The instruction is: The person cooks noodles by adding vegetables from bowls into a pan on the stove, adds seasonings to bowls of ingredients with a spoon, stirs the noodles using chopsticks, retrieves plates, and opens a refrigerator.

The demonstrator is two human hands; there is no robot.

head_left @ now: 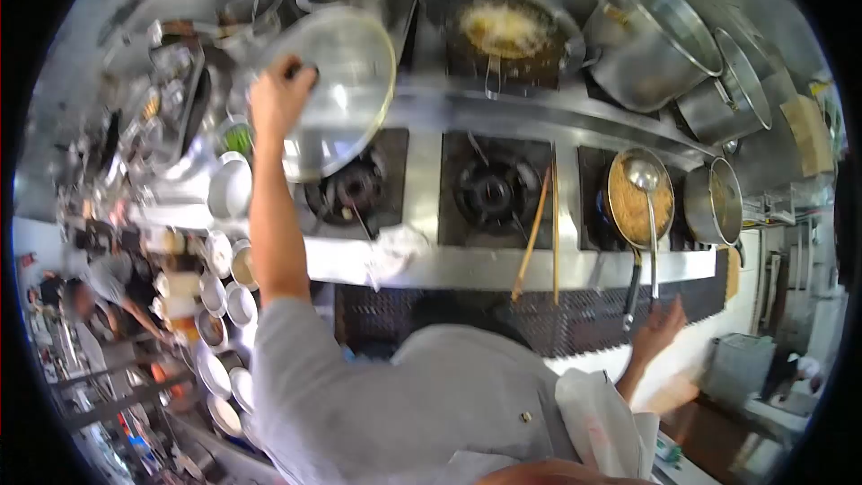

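Note:
My left hand [280, 99], arm stretched far forward, grips the dark knob of a large glass lid [350, 81]. The lid is tilted above the left part of the stove, partly over a gas burner [353, 187]. My right hand [660, 330] is low on the right with its fingers apart and nothing in it. Closest to it are the handle ends of a ladle [654, 233] and a frying pan [634, 283]. The ladle's bowl rests in the pan on brown food [633, 207].
Long chopsticks [536, 233] lie across the stove edge beside a bare burner [496, 190]. A crumpled white cloth [397, 251] sits on the front ledge. Behind, a wok [507, 31] holds bubbling food near a tall stockpot [651, 45]. Several bowls [241, 304] line the left, where a co-worker [112, 283] stands.

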